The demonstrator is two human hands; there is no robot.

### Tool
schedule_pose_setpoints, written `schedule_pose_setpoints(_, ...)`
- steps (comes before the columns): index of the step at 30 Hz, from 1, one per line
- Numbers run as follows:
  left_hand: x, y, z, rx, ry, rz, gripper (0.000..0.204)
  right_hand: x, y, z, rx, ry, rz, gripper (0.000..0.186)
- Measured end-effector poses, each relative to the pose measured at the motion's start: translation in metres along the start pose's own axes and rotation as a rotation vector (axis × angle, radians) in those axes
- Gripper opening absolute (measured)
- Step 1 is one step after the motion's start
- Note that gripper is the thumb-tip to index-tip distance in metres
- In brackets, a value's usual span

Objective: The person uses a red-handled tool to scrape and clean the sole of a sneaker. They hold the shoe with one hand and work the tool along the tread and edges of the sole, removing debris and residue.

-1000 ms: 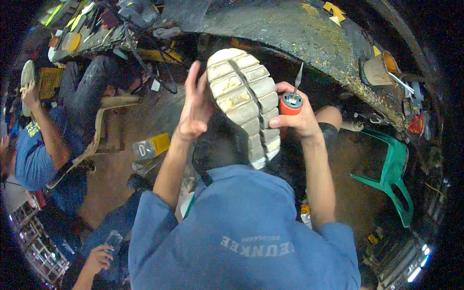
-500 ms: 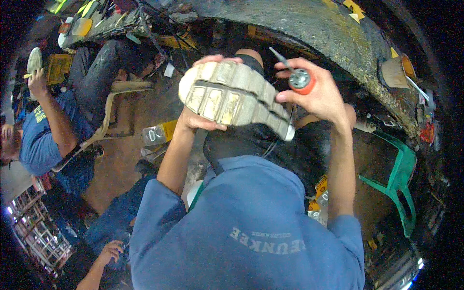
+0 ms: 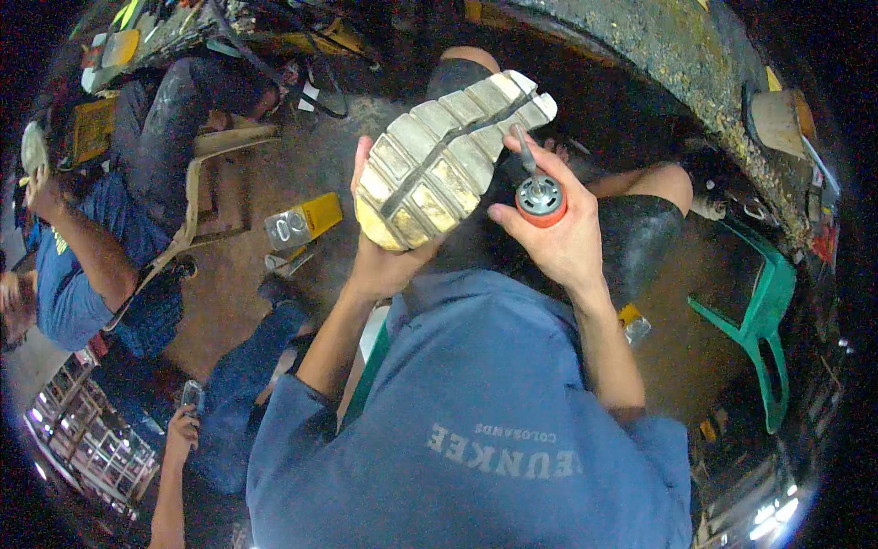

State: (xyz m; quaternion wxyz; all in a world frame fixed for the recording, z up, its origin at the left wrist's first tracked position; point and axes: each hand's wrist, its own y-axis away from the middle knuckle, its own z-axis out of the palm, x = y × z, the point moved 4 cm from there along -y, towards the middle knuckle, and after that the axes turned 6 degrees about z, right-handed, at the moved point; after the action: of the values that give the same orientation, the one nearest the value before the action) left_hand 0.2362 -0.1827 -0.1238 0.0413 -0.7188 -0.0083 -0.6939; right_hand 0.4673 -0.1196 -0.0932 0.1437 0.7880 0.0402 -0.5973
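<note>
My left hand point(image 3: 395, 269) grips a shoe point(image 3: 453, 151) from underneath, its fingers round the end nearest me. The pale ribbed sole faces up, with yellowish patches at that end and a dark groove along its length. My right hand point(image 3: 562, 229) is closed round a small orange motor-like tool point(image 3: 541, 200) with a vented silver end. A thin grey rod point(image 3: 523, 149) at the tool points toward the sole's far right part. Whether the rod touches the sole, I cannot tell. The shoe's upper is hidden beneath the sole.
A worn dark workbench point(image 3: 668, 82) curves along the far right, with a pale cup point(image 3: 777, 121) at its edge. At right is a green plastic chair point(image 3: 764, 306). A yellow-and-clear package point(image 3: 306, 222) lies on the floor. A co-worker point(image 3: 101, 238) sits at left holding a shoe.
My left hand has turned the shoe, so its narrower end now points up and right. My right hand has come lower and left, with the tool's rod nearer the sole.
</note>
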Motion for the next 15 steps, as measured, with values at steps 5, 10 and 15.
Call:
schedule_pose_setpoints(5, -0.006, 0.015, 0.010, 0.014, 1.240, -0.410, 0.088, 0.022, 0.005, -0.004, -0.057, -0.075, 0.005, 0.072)
schedule_pose_setpoints(10, -0.016, 0.010, 0.027, 0.039, 1.190, -0.868, 0.079, 0.031, 0.006, -0.006, -0.022, -0.043, -0.037, 0.068)
schedule_pose_setpoints(15, 0.010, 0.001, 0.053, 0.074, 1.080, -0.858, 0.072, 0.037, 0.010, -0.016, -0.004, 0.018, -0.044, 0.064)
